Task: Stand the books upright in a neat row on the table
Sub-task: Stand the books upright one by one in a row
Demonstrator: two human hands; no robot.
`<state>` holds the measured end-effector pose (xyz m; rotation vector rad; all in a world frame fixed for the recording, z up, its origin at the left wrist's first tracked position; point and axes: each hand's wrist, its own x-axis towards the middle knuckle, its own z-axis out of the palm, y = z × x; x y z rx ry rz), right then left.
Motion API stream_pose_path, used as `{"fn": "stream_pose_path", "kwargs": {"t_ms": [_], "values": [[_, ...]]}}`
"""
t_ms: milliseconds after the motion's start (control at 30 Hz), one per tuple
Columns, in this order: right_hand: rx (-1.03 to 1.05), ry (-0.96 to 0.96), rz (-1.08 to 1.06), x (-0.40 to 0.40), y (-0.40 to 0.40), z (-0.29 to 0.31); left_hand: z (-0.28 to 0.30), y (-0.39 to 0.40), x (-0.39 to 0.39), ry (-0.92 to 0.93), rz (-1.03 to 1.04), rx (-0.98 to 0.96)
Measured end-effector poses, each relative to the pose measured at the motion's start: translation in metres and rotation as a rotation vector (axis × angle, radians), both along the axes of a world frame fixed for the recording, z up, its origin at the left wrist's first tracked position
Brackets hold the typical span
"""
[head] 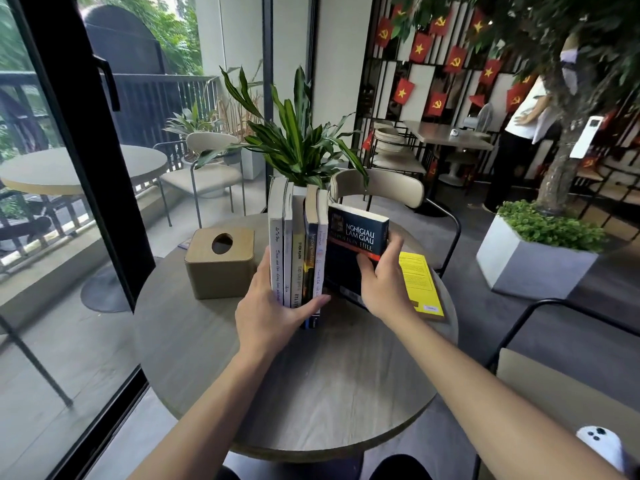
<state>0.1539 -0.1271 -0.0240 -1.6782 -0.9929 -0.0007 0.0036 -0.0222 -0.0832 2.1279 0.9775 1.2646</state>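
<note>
Several books (298,251) stand upright in a row, spines toward me, at the middle of the round grey table (311,382). My left hand (273,306) wraps the row's lower end, thumb on the left cover and fingers across the spines. My right hand (384,275) grips a dark blue book (353,244) by its right edge. That book is nearly upright, tilted, its cover facing me, just right of the row. A yellow book (420,285) lies flat on the table to the right.
A tan tissue box (221,265) stands left of the row. A potted plant (298,140) rises behind the books, with a beige chair (381,188) beyond. A white phone (602,448) rests on a surface at lower right. A person stands at far right.
</note>
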Motion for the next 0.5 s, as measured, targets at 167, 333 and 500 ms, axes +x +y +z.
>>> {"fn": "stream_pose_path", "kwargs": {"t_ms": [167,333,500], "values": [[-0.019,0.076,0.113,-0.009,0.008,-0.011,0.001,0.000,0.000,0.019,0.005,-0.006],[-0.080,0.107,0.292,-0.006,0.004,-0.005,0.003,0.000,0.001,0.012,-0.006,0.001],[-0.125,0.247,0.420,-0.010,0.001,0.003,0.008,-0.004,0.000,-0.029,-0.050,-0.010]]}}
